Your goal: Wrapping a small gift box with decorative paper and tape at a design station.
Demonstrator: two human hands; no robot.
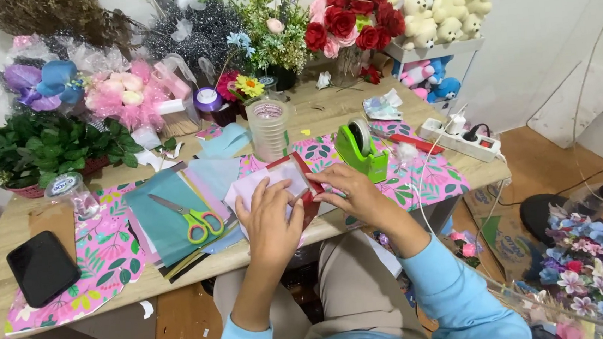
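Both hands meet at the table's front edge over a small red box with a pale sheet of paper against it. The left hand lies curled over the paper, pressing it to the box; the right hand grips the box's right end with its fingers closed. Judged from this, the wrapping is in its early part: the paper is only partly folded round, red shows uncovered, and no tape is visible on it. Just beyond the right hand stands a green tape dispenser. Left of the box, green-handled scissors rest on teal paper. A black phone lies well apart on the wooden table.
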